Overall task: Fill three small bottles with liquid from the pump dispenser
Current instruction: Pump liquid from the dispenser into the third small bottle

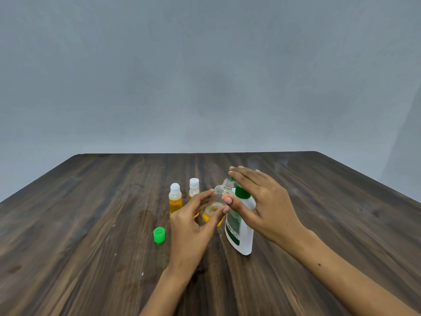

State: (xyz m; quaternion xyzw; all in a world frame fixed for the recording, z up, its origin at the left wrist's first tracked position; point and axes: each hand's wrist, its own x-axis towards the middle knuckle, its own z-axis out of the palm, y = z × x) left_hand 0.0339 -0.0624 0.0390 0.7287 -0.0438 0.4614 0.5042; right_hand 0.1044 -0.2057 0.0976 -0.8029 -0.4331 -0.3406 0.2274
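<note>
Two capped bottles (175,198) already stand filled behind our hands; our left hand (193,222) pinches the third, open bottle (219,201), tilted under the spout, only bottom-filled; our right hand (259,201) presses flat-fingered on the pump dispenser (241,226); its green cap (159,235) waits on the table (91,224).

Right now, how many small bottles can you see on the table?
3. Two capped bottles stand at the back left, one left of the other. The left hand holds the third, open bottle tilted at the dispenser.

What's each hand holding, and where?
Left hand pinches the open bottle by its body. Right hand presses flat on the dispenser pump; grips nothing.
</note>
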